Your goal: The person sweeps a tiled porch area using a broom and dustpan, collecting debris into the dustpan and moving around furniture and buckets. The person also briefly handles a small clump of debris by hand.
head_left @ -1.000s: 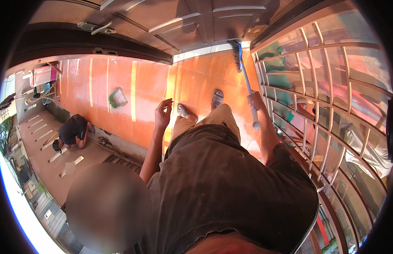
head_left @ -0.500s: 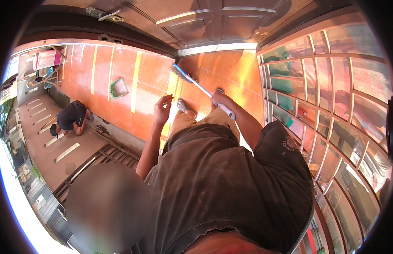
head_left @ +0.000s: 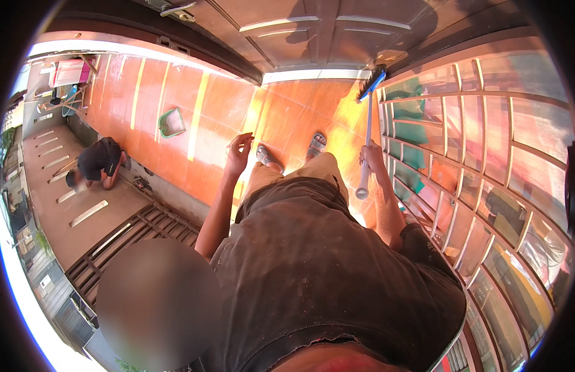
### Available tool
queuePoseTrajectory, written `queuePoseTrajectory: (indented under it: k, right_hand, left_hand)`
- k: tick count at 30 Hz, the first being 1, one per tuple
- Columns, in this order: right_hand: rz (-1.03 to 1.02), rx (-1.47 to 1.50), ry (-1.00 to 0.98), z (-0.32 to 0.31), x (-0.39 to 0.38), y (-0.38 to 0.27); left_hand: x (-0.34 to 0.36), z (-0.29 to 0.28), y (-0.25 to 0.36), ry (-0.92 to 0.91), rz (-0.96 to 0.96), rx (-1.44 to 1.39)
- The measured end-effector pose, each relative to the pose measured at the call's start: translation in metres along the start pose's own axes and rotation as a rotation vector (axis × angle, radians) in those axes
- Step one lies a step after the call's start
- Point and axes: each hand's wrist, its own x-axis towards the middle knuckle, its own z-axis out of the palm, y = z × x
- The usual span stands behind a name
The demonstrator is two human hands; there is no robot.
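Note:
A broom (head_left: 368, 121) with a pale handle is in my right hand (head_left: 372, 157), its fingers wrapped round the shaft near the lower end. Its blue head with dark bristles (head_left: 372, 84) is up at the far right corner, where the brown door (head_left: 334, 46) meets the barred windows. My left hand (head_left: 239, 154) hovers over the tiles in front of my body. Its fingers are curled toward the thumb; whether something small is between them I cannot make out. Farther left a green dustpan (head_left: 172, 124) lies on the orange tiled floor (head_left: 228, 111).
Barred windows (head_left: 470, 130) run along my right side. To the left, beyond a low ledge, another person in dark clothes (head_left: 100, 162) bends down beside a brown railing (head_left: 132, 239). A folding stand with a pink cloth (head_left: 70, 72) is at the far left. Both my sandalled feet stand on the tiles.
My right hand has swung the broom rightward, its head moving from the middle of the floor to the corner by the windows. My left hand stays almost where it was.

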Motion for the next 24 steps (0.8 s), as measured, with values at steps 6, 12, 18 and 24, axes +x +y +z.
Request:
queuePoseTrajectory:
  k: [6,12,18,24]
  right_hand:
    - [-0.058,-0.286,-0.227,0.083,0.020,-0.006]
    - [0.301,-0.184,-0.567,0.088,0.001,-0.003]
    - [0.216,-0.107,-0.410,0.043,-0.033,0.000]
    - [0.122,0.109,-0.096,-0.028,0.027,-0.005]
  left_hand:
    - [0.005,-0.001,0.012,-0.011,0.021,0.034]
    - [0.007,0.002,0.012,-0.028,0.039,0.037]
    - [-0.006,-0.004,-0.020,0.028,0.019,-0.011]
    - [-0.014,-0.003,-0.013,0.008,-0.073,0.008]
